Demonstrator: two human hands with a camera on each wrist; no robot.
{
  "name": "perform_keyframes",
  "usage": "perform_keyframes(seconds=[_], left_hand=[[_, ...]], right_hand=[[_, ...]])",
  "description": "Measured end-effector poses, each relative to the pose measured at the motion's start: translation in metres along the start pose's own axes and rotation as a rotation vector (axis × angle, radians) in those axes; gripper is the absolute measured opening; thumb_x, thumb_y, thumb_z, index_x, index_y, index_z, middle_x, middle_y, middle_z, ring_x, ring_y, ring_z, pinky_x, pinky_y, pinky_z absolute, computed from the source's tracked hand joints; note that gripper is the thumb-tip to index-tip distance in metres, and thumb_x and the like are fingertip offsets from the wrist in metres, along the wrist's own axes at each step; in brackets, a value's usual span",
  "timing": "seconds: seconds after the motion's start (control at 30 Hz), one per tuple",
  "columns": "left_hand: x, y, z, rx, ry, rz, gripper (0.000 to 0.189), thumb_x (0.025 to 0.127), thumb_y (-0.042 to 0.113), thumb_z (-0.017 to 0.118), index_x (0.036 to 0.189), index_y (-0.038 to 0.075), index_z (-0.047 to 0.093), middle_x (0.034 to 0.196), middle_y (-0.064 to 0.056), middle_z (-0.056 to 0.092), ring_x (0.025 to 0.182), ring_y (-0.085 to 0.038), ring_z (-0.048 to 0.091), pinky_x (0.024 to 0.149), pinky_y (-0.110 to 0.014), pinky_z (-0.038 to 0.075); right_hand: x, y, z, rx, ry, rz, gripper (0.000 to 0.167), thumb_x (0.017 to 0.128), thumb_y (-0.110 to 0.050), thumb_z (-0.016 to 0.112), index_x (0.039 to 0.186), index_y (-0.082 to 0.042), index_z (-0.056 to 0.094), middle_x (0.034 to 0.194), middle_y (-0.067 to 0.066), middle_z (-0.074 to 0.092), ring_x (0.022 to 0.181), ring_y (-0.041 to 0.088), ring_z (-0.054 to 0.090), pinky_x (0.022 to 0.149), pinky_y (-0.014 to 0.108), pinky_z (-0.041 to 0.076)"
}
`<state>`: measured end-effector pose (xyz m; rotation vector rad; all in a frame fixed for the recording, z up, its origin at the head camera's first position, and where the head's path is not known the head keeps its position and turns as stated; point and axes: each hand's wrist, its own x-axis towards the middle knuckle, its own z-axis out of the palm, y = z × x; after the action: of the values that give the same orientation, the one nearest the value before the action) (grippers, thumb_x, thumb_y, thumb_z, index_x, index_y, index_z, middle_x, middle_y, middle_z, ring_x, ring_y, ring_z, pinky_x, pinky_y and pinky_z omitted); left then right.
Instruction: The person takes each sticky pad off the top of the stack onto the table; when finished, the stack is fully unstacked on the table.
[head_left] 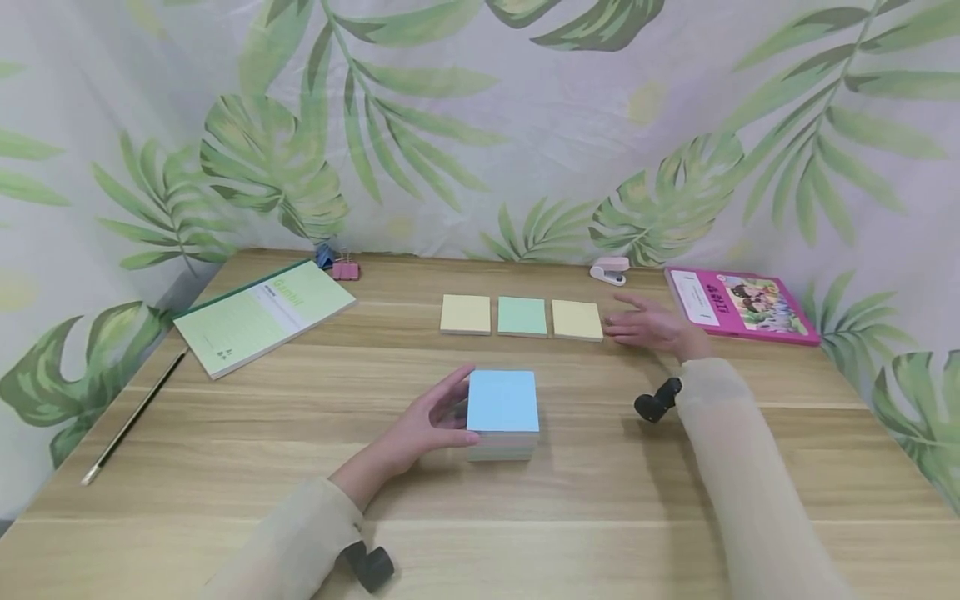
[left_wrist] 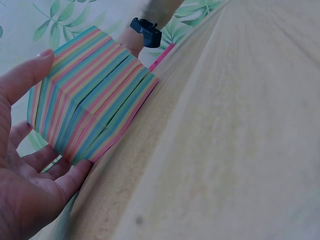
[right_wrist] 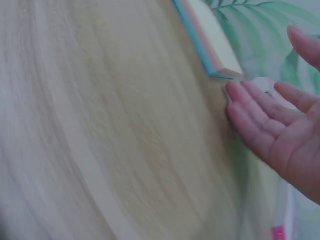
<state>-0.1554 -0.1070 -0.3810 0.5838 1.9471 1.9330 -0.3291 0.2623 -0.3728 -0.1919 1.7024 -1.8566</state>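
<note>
A tall stack of sticky notes (head_left: 502, 402) with a blue top sheet stands at the middle of the table. My left hand (head_left: 423, 425) holds it from the left, thumb at the near corner and index finger toward the far side. The stack's striped sides (left_wrist: 95, 95) show in the left wrist view. Behind it lie three thin pads in a row: a yellow pad (head_left: 466, 315), a green pad (head_left: 522, 317) and another yellow pad (head_left: 577, 320). My right hand (head_left: 648, 325) is just right of that last pad, fingers extended; whether the fingertips touch it I cannot tell.
Far left lie a green notebook (head_left: 262, 317) and a pencil (head_left: 135, 417). Blue and pink binder clips (head_left: 346, 268) sit at the back edge. A pink-and-white stapler (head_left: 610, 270) and a pink book (head_left: 742, 306) lie at the back right. A leaf-patterned cloth (head_left: 420, 125) hangs behind.
</note>
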Motion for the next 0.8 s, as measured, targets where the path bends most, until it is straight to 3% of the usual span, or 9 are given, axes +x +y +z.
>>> perform_keyframes(seconds=[0.1, 0.2, 0.3, 0.43, 0.6, 0.7, 0.8], left_hand=[[0.001, -0.005, -0.002, -0.001, -0.002, 0.004, 0.082, 0.073, 0.002, 0.067, 0.138, 0.018, 0.020, 0.136, -0.016, 0.025, 0.122, -0.027, 0.026, 0.094, -0.042, 0.030], [0.002, -0.013, -0.004, 0.004, 0.005, 0.000, 0.081, 0.073, 0.004, 0.068, 0.137, 0.022, 0.022, 0.136, -0.015, 0.026, 0.122, -0.026, 0.027, 0.094, -0.040, 0.031], [0.002, -0.019, -0.007, 0.016, 0.019, -0.004, 0.080, 0.072, 0.008, 0.069, 0.136, 0.026, 0.024, 0.135, -0.013, 0.028, 0.121, -0.024, 0.029, 0.093, -0.037, 0.033], [0.001, -0.019, -0.007, 0.021, 0.021, 0.001, 0.080, 0.072, 0.008, 0.069, 0.136, 0.026, 0.024, 0.135, -0.013, 0.028, 0.121, -0.025, 0.029, 0.093, -0.037, 0.033], [-0.001, -0.003, -0.002, 0.022, 0.014, -0.012, 0.081, 0.073, 0.004, 0.067, 0.138, 0.017, 0.020, 0.135, -0.018, 0.026, 0.121, -0.028, 0.027, 0.094, -0.042, 0.031], [-0.002, 0.002, 0.000, 0.027, 0.010, -0.017, 0.081, 0.074, 0.006, 0.067, 0.138, 0.017, 0.020, 0.135, -0.017, 0.026, 0.121, -0.028, 0.027, 0.094, -0.042, 0.030], [0.000, 0.002, 0.000, 0.025, 0.002, -0.014, 0.081, 0.073, 0.006, 0.068, 0.138, 0.017, 0.019, 0.136, -0.016, 0.025, 0.122, -0.028, 0.026, 0.094, -0.042, 0.030]], right_hand=[[-0.009, -0.006, 0.004, -0.054, 0.013, -0.026, 0.063, 0.091, -0.001, 0.036, 0.137, -0.007, -0.007, 0.135, 0.031, 0.007, 0.120, 0.042, 0.018, 0.099, 0.047, 0.017], [-0.018, -0.012, 0.018, -0.107, 0.010, -0.096, 0.063, 0.090, -0.002, 0.041, 0.138, -0.008, 0.001, 0.135, 0.031, 0.010, 0.118, 0.040, 0.024, 0.099, 0.048, 0.017], [-0.026, -0.013, 0.040, -0.173, -0.049, -0.200, 0.061, 0.088, 0.000, 0.043, 0.139, -0.008, 0.009, 0.132, 0.032, 0.017, 0.114, 0.038, 0.034, 0.097, 0.050, 0.019], [-0.035, -0.006, 0.080, -0.216, -0.182, -0.297, 0.063, 0.085, 0.004, 0.045, 0.138, -0.007, 0.013, 0.130, 0.031, 0.025, 0.114, 0.040, 0.034, 0.095, 0.052, 0.021], [-0.040, 0.008, 0.122, -0.215, -0.356, -0.320, 0.073, 0.081, -0.002, 0.056, 0.137, -0.005, 0.009, 0.131, 0.030, 0.023, 0.118, 0.044, 0.023, 0.094, 0.055, 0.021], [-0.043, 0.017, 0.137, -0.274, -0.392, -0.305, 0.084, 0.077, -0.013, 0.064, 0.137, -0.005, 0.007, 0.133, 0.029, 0.020, 0.120, 0.040, 0.022, 0.093, 0.054, 0.025], [-0.045, 0.026, 0.148, -0.374, -0.368, -0.281, 0.092, 0.072, -0.018, 0.070, 0.138, -0.007, 0.007, 0.133, 0.025, 0.022, 0.121, 0.035, 0.024, 0.095, 0.049, 0.025]])
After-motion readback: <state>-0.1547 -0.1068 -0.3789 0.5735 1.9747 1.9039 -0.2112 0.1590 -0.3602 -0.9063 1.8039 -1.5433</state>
